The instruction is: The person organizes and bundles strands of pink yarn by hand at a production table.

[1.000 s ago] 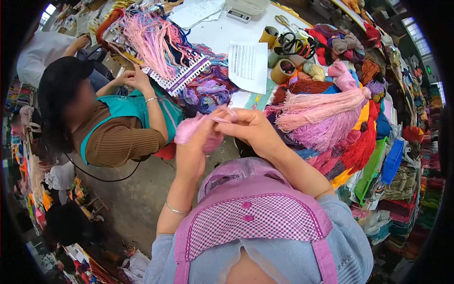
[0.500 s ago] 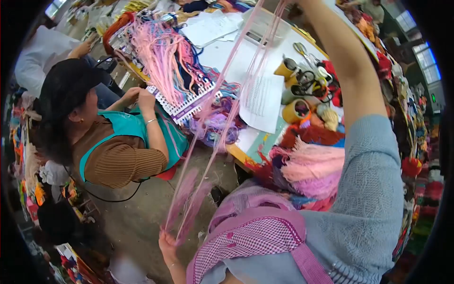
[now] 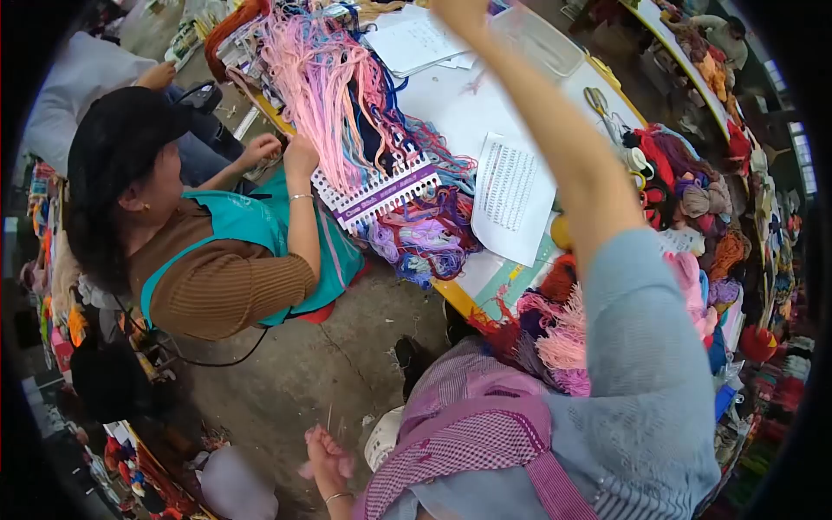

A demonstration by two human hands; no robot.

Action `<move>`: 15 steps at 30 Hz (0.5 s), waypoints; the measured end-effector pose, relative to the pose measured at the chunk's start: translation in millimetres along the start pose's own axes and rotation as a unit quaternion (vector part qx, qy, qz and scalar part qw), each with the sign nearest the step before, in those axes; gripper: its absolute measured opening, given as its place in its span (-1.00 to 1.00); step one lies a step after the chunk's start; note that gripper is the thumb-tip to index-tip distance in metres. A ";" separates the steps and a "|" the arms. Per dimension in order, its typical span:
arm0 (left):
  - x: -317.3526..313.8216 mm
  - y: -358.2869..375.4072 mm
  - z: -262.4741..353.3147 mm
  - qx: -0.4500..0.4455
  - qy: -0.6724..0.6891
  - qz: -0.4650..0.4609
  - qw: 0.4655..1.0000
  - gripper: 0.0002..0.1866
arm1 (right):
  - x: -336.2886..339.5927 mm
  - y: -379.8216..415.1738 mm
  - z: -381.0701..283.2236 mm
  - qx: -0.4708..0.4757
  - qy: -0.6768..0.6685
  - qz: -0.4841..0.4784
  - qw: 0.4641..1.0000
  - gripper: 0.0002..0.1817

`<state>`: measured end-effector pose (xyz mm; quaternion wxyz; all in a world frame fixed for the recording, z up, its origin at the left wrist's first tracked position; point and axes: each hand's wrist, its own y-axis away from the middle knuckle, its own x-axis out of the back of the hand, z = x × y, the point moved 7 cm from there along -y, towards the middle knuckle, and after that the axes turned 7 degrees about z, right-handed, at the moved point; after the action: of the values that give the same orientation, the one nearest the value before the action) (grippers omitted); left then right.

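My left hand [image 3: 326, 454] is low in the view above the floor, fingers closed on pink yarn [image 3: 346, 467]; a thin strand rises from the fist. My right arm reaches up across the table, with my right hand [image 3: 459, 14] at the top edge, blurred; its fingers are cut off by the frame. Faint pink strands [image 3: 473, 82] show below that forearm, over the white tabletop. Nearest to the right hand are a stack of papers [image 3: 412, 43] and a clear plastic tray [image 3: 568, 62].
Left of the table [image 3: 451, 91], a co-worker [image 3: 225, 286] in a teal apron handles a perforated card [image 3: 377, 198] hung with coloured threads. A printed sheet [image 3: 513, 195], scissors [image 3: 596, 102] and yarn bundles [image 3: 563, 334] lie on the table. Concrete floor [image 3: 286, 381] shows below.
The long pink strands stretched between my hands no longer span the view. My left hand is now a fist with pink yarn bunched at it. My right hand has shifted left along the top.
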<state>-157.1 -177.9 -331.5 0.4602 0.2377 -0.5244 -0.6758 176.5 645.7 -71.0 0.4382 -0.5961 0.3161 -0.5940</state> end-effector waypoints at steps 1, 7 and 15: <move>-31.7 14.2 9.0 -0.009 0.006 -0.028 1.000 -0.67 | -3.2 67.8 -27.6 0.023 -0.056 -0.096 0.994 -0.85; -109.9 47.8 29.7 0.008 0.010 -0.136 0.991 -0.75 | 50.3 312.3 -124.1 0.045 -0.131 -0.303 0.943 -0.83; -237.8 151.9 43.7 -0.159 -0.035 -0.362 0.918 -0.53 | 246.2 278.3 -138.0 -0.102 -0.411 -0.478 0.769 -0.79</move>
<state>-25.4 46.7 -214.2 0.1968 0.3111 -0.3035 -0.8789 103.9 288.7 -227.1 0.1224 -0.8986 -0.1615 -0.3892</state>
